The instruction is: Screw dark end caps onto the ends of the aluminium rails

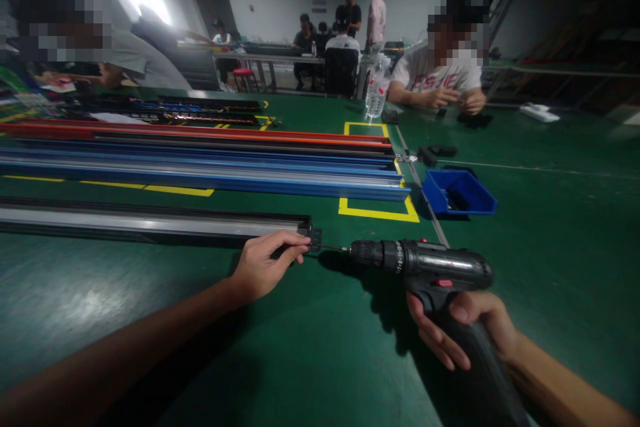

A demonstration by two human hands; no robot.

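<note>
My right hand (465, 327) wraps round the handle of a black cordless drill (425, 267), which points left across the table. Its long thin bit (333, 249) reaches to a small black end piece (316, 239) at the right end of a black and silver rail (150, 223). My left hand (270, 260) is at that rail end, thumb and fingertips pinched together by the end piece and the bit's tip. Whatever lies between those fingertips is too small to make out.
Beyond the rail lie long blue rails (250, 173) and an orange rail (240, 135). A blue bin (460, 193) holds dark parts. Water bottles (376, 88) stand farther back. A person (440, 73) sits across the table, with others at left and behind.
</note>
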